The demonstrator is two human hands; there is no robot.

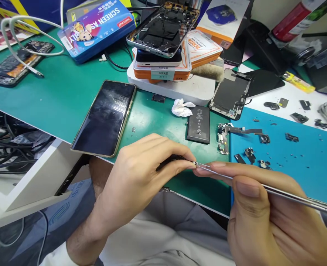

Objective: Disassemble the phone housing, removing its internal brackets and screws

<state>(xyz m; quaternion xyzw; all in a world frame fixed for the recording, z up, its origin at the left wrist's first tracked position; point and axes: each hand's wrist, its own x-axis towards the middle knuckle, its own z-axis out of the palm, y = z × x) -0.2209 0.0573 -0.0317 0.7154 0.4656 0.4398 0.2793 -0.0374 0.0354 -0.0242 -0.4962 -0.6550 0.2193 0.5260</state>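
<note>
My left hand (141, 181) is closed in a pinch on a small dark phone part (195, 163). Only its little metallic end shows past the fingertips; the rest is mostly hidden in the hand. Slim metal tweezers (279, 191) lie between the thumb and fingers of my right hand (274, 214), their tips right at that metallic end. Just beyond the hands are a black phone battery (198, 127), a crumpled white tissue (182, 108) and a charging-port flex cable (223, 139). Left of my left hand lies a phone (105, 118), screen up.
A blue mat (299, 155) on the right carries several small parts and screws. At the back, screen boxes (162, 72) support an opened phone frame (164, 29). A detached screen (230, 94) rests beside them. Another opened phone (19, 64) and a white cable (9, 37) are at left.
</note>
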